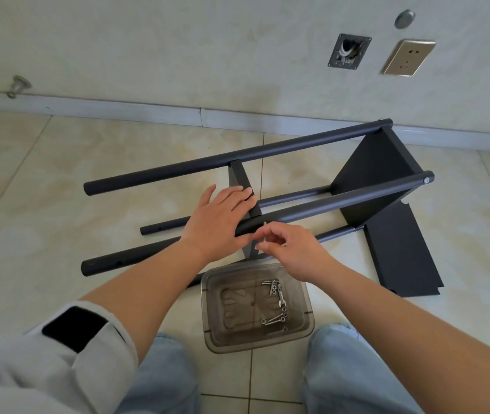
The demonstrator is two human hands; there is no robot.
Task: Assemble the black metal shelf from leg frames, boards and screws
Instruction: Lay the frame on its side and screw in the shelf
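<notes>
- The partly built black metal shelf [366, 171] lies on its side on the beige tiled floor [58, 174], close to the pale wall [178, 49] and its grey skirting.
- One flat black board [378, 174] is fixed between the round black tube legs [232, 158] at the right end; a second, narrower-looking black board [239, 177] stands between the legs near the middle.
- The left hand [217, 218] lies with straight fingers flat against that middle board, its palm over the near upper leg tube.
- The right hand [287, 246] has its fingers curled, pinching a small silver screw [264, 231] just beside the near leg tube where the middle board meets it.
- A loose black board with notched corners [402, 255] lies flat on the floor at the right, beside the shelf's fixed end.
- A clear smoky plastic tray [217, 324] sits on the floor between the person's knees in light blue jeans [354, 369], holding several silver screws [276, 303].
- On the wall are a brass-coloured socket plate [408, 58], an open dark wall box [349, 54] and a round grey cap [404, 18]; a metal door stopper [18, 86] sits at the skirting on the left.
</notes>
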